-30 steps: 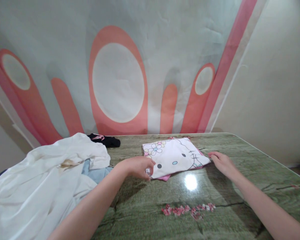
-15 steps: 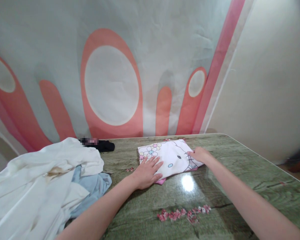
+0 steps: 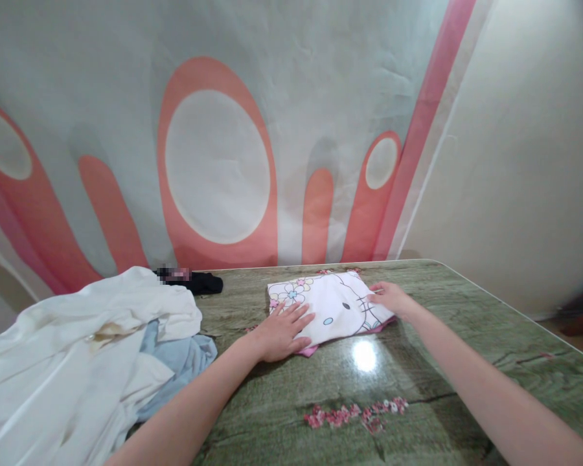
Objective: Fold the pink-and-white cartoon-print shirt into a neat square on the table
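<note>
A folded white garment (image 3: 334, 309) with a cartoon cat face and flower print lies flat on the table, with a pink layer showing along its lower edge. Spread fingers of my left hand (image 3: 282, 331) rest on its left part, palm down, covering some of the print. At the right edge of the garment, my right hand (image 3: 392, 300) touches the cloth with its thumb and fingertips apart.
A loose heap of white clothes (image 3: 78, 362) fills the left side, with a light blue cloth (image 3: 179, 362) under it. Behind the heap lies a black item (image 3: 206, 283), partly pixelated. The wood-patterned table (image 3: 466, 310) ends against a painted wall (image 3: 291, 129).
My left hand has slid slightly left on the garment. The right hand's fingers have loosened and spread at the right edge, and the cloth has shifted a little left.
</note>
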A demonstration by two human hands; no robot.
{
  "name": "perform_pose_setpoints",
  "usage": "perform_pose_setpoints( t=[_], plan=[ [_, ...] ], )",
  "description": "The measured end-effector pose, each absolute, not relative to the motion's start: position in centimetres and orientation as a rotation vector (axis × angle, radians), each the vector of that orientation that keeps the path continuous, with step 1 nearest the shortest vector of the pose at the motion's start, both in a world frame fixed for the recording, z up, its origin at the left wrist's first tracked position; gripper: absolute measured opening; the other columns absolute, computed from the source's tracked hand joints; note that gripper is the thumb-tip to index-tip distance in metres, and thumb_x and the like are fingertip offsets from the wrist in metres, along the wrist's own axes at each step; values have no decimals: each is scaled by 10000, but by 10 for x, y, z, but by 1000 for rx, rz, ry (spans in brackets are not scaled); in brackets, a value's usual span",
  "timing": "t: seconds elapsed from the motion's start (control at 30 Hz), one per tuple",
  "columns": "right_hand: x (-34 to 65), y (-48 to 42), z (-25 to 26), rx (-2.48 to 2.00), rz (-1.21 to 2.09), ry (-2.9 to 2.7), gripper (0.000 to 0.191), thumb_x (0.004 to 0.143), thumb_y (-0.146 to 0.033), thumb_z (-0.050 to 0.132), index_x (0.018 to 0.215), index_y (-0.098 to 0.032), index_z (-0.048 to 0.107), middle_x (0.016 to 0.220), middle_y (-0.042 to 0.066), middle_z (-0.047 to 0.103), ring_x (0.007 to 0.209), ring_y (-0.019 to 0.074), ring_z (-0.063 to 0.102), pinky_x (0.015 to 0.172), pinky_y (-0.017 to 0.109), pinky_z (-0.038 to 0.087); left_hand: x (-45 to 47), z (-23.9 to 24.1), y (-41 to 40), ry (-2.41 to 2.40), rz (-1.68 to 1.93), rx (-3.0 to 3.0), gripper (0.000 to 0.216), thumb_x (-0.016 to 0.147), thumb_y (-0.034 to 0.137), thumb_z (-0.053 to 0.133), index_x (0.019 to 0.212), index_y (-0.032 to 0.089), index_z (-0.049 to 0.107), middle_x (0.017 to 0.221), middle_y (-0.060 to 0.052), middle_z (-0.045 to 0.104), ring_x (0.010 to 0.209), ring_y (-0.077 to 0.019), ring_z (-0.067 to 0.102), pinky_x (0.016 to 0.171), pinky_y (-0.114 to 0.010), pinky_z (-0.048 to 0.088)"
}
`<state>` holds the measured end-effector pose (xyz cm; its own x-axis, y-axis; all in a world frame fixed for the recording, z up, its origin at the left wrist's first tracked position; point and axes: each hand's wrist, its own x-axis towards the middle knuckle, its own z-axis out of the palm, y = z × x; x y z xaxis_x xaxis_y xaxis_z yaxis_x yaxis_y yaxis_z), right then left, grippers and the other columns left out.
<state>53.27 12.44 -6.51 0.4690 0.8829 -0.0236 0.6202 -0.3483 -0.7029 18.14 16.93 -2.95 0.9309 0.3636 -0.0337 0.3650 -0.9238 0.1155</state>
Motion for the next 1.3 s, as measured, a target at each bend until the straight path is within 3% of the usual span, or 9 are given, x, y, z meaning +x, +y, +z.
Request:
perform_pose_setpoints(
  t=[0.1, 0.27, 0.47, 0.57, 0.7, 0.87, 1.03, 1.2, 1.3],
  plan=[
    [541, 121, -73, -1898, 457, -1273, 294, 750, -290, 544, 1010, -156, 576, 813, 48, 685, 641, 134, 609, 531, 220, 455, 181, -30, 171, 540, -25, 2964, 593, 903, 571, 206, 1416, 276, 162, 1486, -48, 118, 1355, -255, 77, 1069, -469, 60],
    [559, 109, -92, -1914, 368, -1417, 190, 698, -263, 570, 848, -162, 629, 725, 36, 662, 642, 157, 593, 586, 261, 455, 179, -24, 173, 517, -41, 2935, 591, 899, 566, 244, 1411, 279, 178, 1481, -54, 152, 1350, -264, 101, 1060, -482, 88],
    [553, 107, -80, -2086, 66, -1529, 318, 755, -295, 525, 1027, -151, 604, 921, 90, 649, 777, 198, 608, 726, 327, 470, 201, -10, 176, 546, 141, 2946, 453, 942, 456, 206, 1249, 236, 457, 1328, -63, 453, 1294, -243, 275, 1038, -441, 200],
    [533, 117, -67, -1980, -100, -1677, 387, 818, -280, 433, 1163, -144, 544, 1165, 121, 565, 1035, 221, 540, 915, 356, 404, 233, -9, 174, 533, 235, 2972, 479, 941, 441, 209, 1322, 195, 362, 1401, -86, 351, 1312, -237, 235, 1047, -427, 191],
    [502, 128, -69, -1925, -113, -1941, 467, 877, -299, 320, 1314, -166, 415, 1392, 87, 379, 1285, 213, 302, 1053, 390, 252, 274, -23, 165, 431, 213, 2965, 543, 934, 466, 163, 1404, 197, 200, 1476, -65, 177, 1348, -228, 130, 1063, -436, 136],
    [492, 123, -84, -2177, 14, -2029, 549, 905, -468, 191, 1393, -231, 278, 1466, 34, 240, 1333, 223, 197, 1054, 459, 206, 286, -43, 152, 419, 52, 2943, 637, 891, 585, 159, 1412, 222, 198, 1477, -63, 164, 1348, -266, 118, 1061, -484, 74],
    [494, 119, -79, -2264, 47, -2004, 588, 892, -534, 166, 1397, -250, 262, 1470, 37, 226, 1337, 241, 180, 1056, 503, 142, 264, -34, 165, 376, 13, 2860, 558, 923, 521, 116, 1406, 257, 207, 1475, -37, 187, 1347, -223, 144, 1056, -434, 147],
    [478, 132, -68, -2229, -14, -2007, 591, 898, -517, 169, 1378, -202, 312, 1454, 69, 266, 1335, 250, 180, 1062, 502, 98, 236, -31, 204, 995, 232, 2893, 552, 931, 468, 160, 1396, 181, 231, 1472, -87, 183, 1349, -252, 105, 1060, -484, 79],
    [464, 145, -66, -2128, -8, -2085, 609, 896, -527, 179, 1389, -187, 288, 1468, 79, 227, 1338, 249, 168, 1064, 469, 127, 226, -39, 215, 1091, 161, 2876, 587, 908, 528, 182, 1395, 206, 240, 1470, -82, 192, 1336, -288, 144, 1041, -528, 92]
  ],
)
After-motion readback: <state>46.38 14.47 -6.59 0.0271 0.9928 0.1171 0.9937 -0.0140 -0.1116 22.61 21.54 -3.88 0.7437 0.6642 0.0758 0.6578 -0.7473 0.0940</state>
